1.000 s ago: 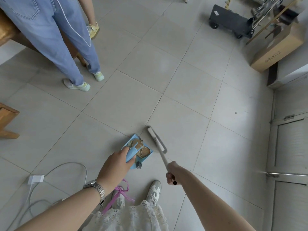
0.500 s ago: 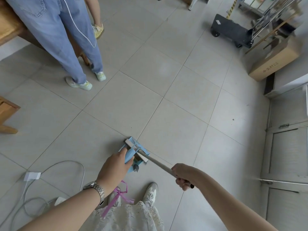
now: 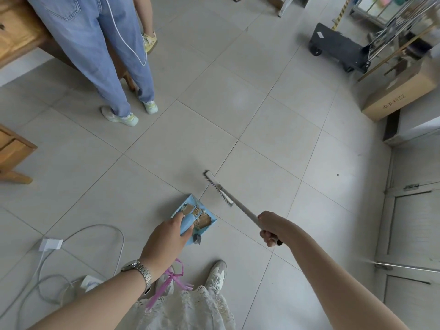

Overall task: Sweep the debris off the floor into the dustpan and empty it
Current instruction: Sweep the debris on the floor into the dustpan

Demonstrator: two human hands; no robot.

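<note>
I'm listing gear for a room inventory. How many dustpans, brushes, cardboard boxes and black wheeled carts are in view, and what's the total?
dustpan: 1
brush: 1
cardboard box: 1
black wheeled cart: 1
Total: 4

Pale tiled floor (image 3: 185, 144); wooden furniture (image 3: 14, 153)

One light-blue plastic dustpan (image 3: 191, 198) is gripped in the left hand's (image 3: 164, 236) fingers, with three flat brown scraps (image 3: 204, 220) inside it. One long pale-handled brush (image 3: 217, 188) runs out from the right hand's (image 3: 273, 228) fingers. Well beyond them stand one brown cardboard box (image 3: 400, 94) and one black wheeled cart (image 3: 338, 47).
</note>
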